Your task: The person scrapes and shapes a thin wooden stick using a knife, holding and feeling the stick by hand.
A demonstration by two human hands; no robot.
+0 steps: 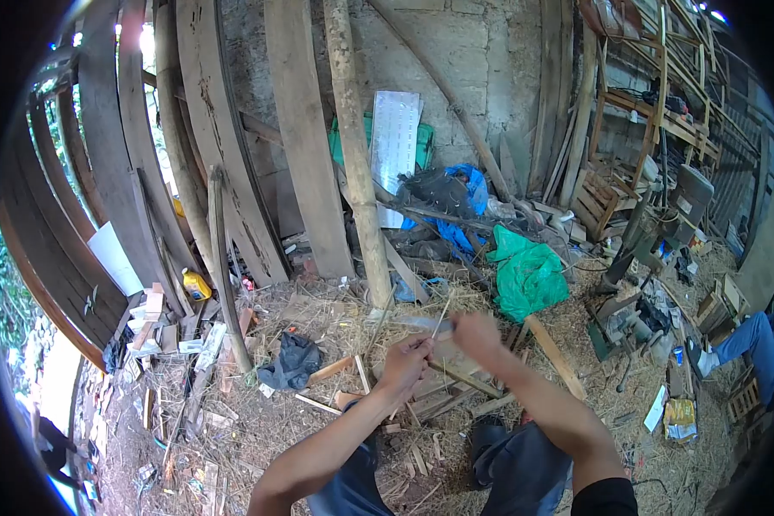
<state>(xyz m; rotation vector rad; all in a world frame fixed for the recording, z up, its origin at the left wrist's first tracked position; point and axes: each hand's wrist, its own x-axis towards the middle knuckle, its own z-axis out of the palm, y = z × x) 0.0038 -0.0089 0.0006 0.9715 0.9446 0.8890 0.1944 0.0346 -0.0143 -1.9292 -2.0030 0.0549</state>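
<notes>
In the head view my left hand [407,361] is closed around a thin wooden stick [445,311], which slants up and to the right from the fingers. My right hand [476,336] is a fist around a knife; its handle is mostly hidden in the fingers. The pale knife blade [416,322] points left and passes across the stick, though I cannot tell whether they touch. Below the hands are a wooden bar [466,378] and several boards on the ground between my legs.
A green plastic bag [529,273] lies ahead to the right, a black bag [291,361] to the left. Tall planks [305,129] and a pole [350,138] lean against the wall. A yellow bottle [196,285] stands at left. Another person's leg [748,337] shows far right.
</notes>
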